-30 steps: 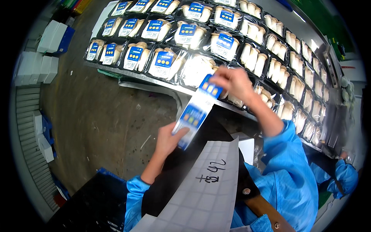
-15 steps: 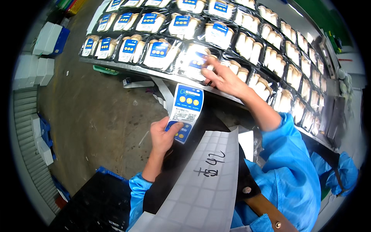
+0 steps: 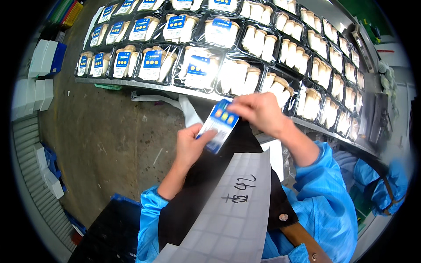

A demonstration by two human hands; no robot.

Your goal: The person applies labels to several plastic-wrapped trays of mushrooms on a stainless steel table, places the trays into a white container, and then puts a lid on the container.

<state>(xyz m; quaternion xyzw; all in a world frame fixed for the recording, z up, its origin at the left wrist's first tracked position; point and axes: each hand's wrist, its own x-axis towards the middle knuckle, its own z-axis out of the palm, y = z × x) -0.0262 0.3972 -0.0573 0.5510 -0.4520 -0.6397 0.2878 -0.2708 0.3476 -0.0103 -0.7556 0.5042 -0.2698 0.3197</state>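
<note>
My left hand (image 3: 189, 145) grips a strip of blue-and-white printed labels (image 3: 217, 124), thumb across its front. At the strip's upper end, the fingertips of my right hand (image 3: 262, 115) are pinched at the blue top corner of the label. Both hands are in front of the table's near edge. Just beyond them lies a film-wrapped black tray of pale, thick-stemmed mushrooms (image 3: 239, 78) without a label. To its left, a similar mushroom pack (image 3: 198, 69) bears a blue-and-white label.
Rows of wrapped mushroom packs cover the metal table (image 3: 144, 86); those at left carry labels, those at right are plain. White backing strip (image 3: 187, 110) trails below the edge. White boxes (image 3: 43, 59) stand at far left, and a black surface (image 3: 112, 228) at lower left.
My right hand has come back from the now-labelled pack to the upper end of the strip. The view has shifted, and my left hand still holds the labels.
</note>
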